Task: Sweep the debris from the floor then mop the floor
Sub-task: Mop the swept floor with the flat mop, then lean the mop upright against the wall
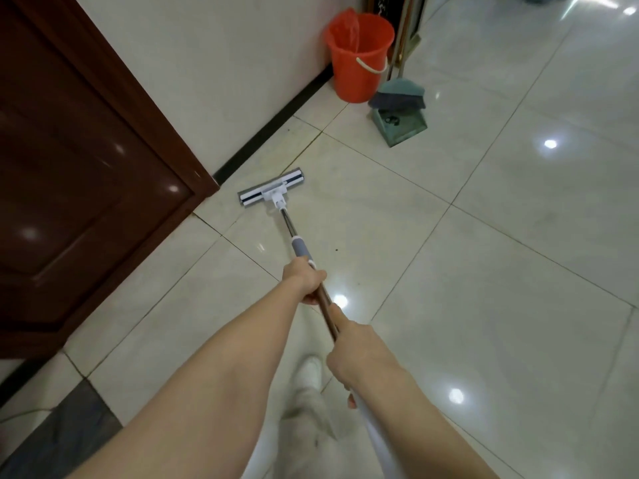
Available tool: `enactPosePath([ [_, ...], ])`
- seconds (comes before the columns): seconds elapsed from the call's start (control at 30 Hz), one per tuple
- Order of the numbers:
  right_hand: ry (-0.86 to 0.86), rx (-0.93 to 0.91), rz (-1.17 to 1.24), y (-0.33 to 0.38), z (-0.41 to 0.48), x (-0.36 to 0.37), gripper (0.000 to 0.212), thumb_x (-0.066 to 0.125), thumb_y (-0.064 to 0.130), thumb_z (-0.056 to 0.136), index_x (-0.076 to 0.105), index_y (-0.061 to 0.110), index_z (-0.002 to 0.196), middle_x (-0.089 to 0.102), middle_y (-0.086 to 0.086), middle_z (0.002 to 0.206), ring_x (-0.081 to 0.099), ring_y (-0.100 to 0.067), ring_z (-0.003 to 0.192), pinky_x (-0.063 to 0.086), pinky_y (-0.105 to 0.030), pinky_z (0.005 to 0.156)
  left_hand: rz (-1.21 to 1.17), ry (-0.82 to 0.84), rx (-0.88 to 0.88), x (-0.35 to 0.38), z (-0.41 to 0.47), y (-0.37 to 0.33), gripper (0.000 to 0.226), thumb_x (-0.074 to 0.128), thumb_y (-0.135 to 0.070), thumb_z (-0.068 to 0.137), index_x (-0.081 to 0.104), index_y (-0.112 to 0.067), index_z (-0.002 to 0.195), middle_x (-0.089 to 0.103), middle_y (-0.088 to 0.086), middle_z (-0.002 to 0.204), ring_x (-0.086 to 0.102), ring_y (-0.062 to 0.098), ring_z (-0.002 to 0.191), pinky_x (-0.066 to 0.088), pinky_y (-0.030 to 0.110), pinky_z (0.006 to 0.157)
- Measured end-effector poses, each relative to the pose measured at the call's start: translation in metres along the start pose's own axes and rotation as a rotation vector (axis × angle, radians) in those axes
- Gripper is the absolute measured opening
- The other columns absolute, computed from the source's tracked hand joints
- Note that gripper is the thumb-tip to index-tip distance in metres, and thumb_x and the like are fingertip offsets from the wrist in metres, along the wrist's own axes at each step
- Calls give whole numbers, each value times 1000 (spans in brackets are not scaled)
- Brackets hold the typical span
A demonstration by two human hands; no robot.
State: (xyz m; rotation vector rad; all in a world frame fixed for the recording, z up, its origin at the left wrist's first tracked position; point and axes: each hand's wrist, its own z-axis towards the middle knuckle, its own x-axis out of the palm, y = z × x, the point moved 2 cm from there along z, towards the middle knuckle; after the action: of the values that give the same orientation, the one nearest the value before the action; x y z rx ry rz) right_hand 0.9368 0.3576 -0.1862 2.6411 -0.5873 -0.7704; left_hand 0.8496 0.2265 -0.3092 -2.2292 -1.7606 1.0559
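A flat mop with a white and grey head [272,192] lies on the glossy tiled floor [484,271], close to the corner of a dark wooden door. Its metal handle [288,225] runs back towards me. My left hand [306,281] grips the handle just below the grey sleeve. My right hand [356,350] grips the handle further back, nearer my body. A few small dark specks [335,250] lie on the tiles to the right of the handle.
A red bucket [358,53] stands by the wall at the back. Beside it a green broom [397,95] leans over a green dustpan [401,127]. The brown door [86,167] fills the left side. My white shoe [309,371] is below the hands.
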Motion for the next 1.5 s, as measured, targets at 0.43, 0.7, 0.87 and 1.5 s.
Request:
enactPosePath([
  [0.43,10,87,60,-196,-147,38,89,28,0,76,19,58,143,56,-7,91,62,-32,56,59,-36,51,-8,26,1,165,-173,68,43,59,-9,85,51,-11,127,49,14,115,63,37,88,58,46,54],
  [0.7,-77,21,99,-215,-169,34,72,48,9,77,29,38,141,58,-7,97,62,-34,75,59,-42,69,-59,116,45,175,-198,70,66,70,-21,79,39,-21,138,49,12,128,64,27,87,58,33,52],
  [0.87,-150,-145,-69,-192,-193,23,88,58,10,78,13,47,143,34,-5,102,51,-27,74,53,-38,70,-160,267,93,158,-211,65,87,74,-6,76,28,-31,145,42,9,131,63,25,98,55,32,62],
  [1.5,-297,-721,504,-154,-360,-63,29,64,44,89,64,46,118,64,22,116,63,-10,109,50,-30,97,-369,507,617,102,-364,0,23,57,-22,92,63,-15,114,64,15,114,58,28,114,43,45,98],
])
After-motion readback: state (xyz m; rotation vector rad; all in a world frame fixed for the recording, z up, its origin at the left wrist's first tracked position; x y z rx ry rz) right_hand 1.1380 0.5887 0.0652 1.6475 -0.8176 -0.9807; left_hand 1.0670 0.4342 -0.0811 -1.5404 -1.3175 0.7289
